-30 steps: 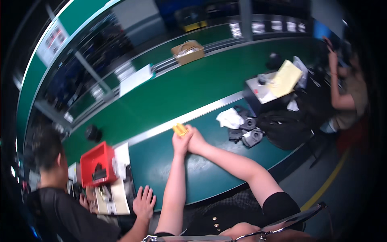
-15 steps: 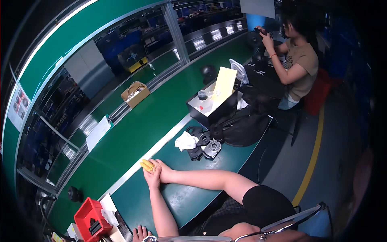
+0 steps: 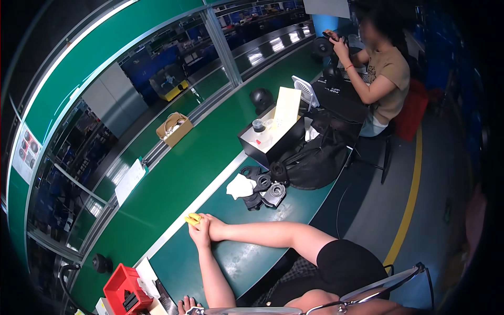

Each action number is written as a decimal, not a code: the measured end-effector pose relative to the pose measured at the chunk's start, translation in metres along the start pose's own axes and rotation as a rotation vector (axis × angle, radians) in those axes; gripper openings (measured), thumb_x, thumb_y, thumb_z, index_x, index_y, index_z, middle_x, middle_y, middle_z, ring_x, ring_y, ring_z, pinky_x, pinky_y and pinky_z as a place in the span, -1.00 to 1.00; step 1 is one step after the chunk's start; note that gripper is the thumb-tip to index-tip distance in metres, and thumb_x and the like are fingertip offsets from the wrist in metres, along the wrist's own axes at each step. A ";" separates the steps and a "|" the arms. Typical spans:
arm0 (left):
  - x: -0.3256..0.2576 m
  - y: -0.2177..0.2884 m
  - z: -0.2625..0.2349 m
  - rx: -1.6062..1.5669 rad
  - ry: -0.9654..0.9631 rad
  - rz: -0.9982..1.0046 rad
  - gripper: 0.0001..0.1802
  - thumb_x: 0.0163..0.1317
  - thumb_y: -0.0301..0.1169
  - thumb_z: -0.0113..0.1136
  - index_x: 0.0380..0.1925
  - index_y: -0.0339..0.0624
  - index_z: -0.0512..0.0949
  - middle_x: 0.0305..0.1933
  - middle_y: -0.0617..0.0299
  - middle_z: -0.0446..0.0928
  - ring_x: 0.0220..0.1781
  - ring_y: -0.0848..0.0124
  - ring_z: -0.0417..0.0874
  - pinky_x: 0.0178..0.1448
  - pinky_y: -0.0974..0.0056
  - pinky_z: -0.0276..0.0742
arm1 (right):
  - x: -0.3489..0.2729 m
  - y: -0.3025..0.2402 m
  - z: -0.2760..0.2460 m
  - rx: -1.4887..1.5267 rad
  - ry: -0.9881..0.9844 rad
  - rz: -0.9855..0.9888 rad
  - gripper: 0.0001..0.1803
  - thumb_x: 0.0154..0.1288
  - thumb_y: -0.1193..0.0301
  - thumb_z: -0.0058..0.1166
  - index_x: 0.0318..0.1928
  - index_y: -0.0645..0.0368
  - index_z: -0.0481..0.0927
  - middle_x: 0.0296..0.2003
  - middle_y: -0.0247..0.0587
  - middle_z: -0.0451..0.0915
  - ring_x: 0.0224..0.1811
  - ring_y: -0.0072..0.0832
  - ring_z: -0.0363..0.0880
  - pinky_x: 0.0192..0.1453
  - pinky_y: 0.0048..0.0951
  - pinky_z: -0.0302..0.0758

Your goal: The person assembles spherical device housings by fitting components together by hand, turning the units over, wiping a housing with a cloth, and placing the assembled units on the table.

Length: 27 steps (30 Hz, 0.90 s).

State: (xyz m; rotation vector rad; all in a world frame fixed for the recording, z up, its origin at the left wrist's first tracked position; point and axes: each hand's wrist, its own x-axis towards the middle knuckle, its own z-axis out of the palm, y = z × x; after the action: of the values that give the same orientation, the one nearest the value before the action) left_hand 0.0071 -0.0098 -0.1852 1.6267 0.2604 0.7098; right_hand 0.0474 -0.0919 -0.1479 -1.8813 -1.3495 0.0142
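Note:
My left hand and my right hand are clasped together over the green tabletop, near its pale border strip. Yellow finger covers sit on fingertips sticking out at the far side of the clasp; I cannot tell which hand wears them. Both hands are closed on each other, and no tool or part shows between them. Nearest beyond them lies a pile of black ring-shaped parts with a crumpled white cloth against it.
Another person's hand rests at the lower left, by a red bin of black pieces. A black box and a black bag stand farther right. At the far right a seated co-worker holds a dark round part.
My hands stay clasped, with the yellow-covered fingertips shifted slightly. The view has tilted a little. The co-worker's hands have moved, and a dark round part now shows by them.

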 end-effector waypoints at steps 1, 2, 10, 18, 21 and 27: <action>0.005 0.000 0.024 -0.025 -0.047 0.008 -0.50 0.12 -0.40 0.37 0.02 -0.31 0.40 -0.07 0.18 0.52 -0.07 0.41 0.56 0.04 0.31 0.50 | 0.017 -0.013 0.010 -0.507 0.155 0.382 -0.67 0.16 0.27 0.02 -0.06 0.06 0.56 -0.10 -0.11 0.56 0.01 -0.13 0.46 0.09 0.01 0.34; 0.005 0.007 0.044 -0.034 -0.075 0.042 -0.47 0.13 -0.41 0.37 0.06 -0.33 0.39 -0.05 0.16 0.53 -0.04 0.41 0.56 0.07 0.31 0.50 | 0.027 -0.015 0.014 -1.003 0.291 0.762 -0.70 0.10 0.26 0.03 -0.18 0.06 0.64 -0.27 -0.16 0.62 -0.16 -0.17 0.56 -0.09 0.16 0.39; -0.005 0.016 0.017 -0.020 -0.026 -0.037 -0.42 0.15 -0.44 0.34 0.14 -0.43 0.38 -0.06 0.11 0.57 -0.04 0.37 0.60 0.09 0.31 0.51 | -0.019 0.024 -0.015 -0.228 0.295 -0.074 -0.51 0.27 0.27 -0.03 0.21 0.08 0.43 0.38 0.06 0.18 0.50 0.16 -0.18 0.46 0.20 -0.04; 0.007 0.002 0.003 -0.047 0.377 0.045 -0.61 0.42 -0.34 0.05 0.14 -0.32 0.38 -0.35 0.30 0.45 -0.37 0.62 0.43 -0.31 0.49 0.41 | -0.006 0.020 -0.023 -0.100 0.342 0.006 -0.32 0.22 0.33 0.02 0.35 0.22 0.24 0.30 0.10 0.29 0.43 0.05 0.06 0.45 0.04 0.06; 0.024 0.005 0.015 -0.081 0.470 0.056 -0.62 0.45 -0.28 -0.03 0.13 -0.30 0.34 -0.35 0.31 0.39 -0.41 0.60 0.38 -0.33 0.48 0.40 | -0.003 0.033 -0.029 0.085 0.465 0.045 -0.30 0.19 0.44 0.07 0.34 0.31 0.22 0.24 0.13 0.35 0.30 -0.01 0.28 0.43 -0.16 0.18; 0.075 -0.005 0.035 -0.120 0.589 0.050 -0.63 0.46 -0.23 -0.08 0.12 -0.23 0.32 -0.24 0.26 0.41 -0.35 0.54 0.43 -0.31 0.43 0.43 | 0.000 0.041 -0.024 0.205 0.619 0.094 -0.27 0.19 0.43 0.10 0.36 0.33 0.16 0.22 0.15 0.35 0.21 -0.04 0.36 0.35 -0.17 0.26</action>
State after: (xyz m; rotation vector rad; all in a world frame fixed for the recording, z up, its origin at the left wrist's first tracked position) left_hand 0.0872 0.0041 -0.1690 1.2832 0.5886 1.2133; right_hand 0.0903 -0.1100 -0.1562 -1.5888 -0.8020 -0.3427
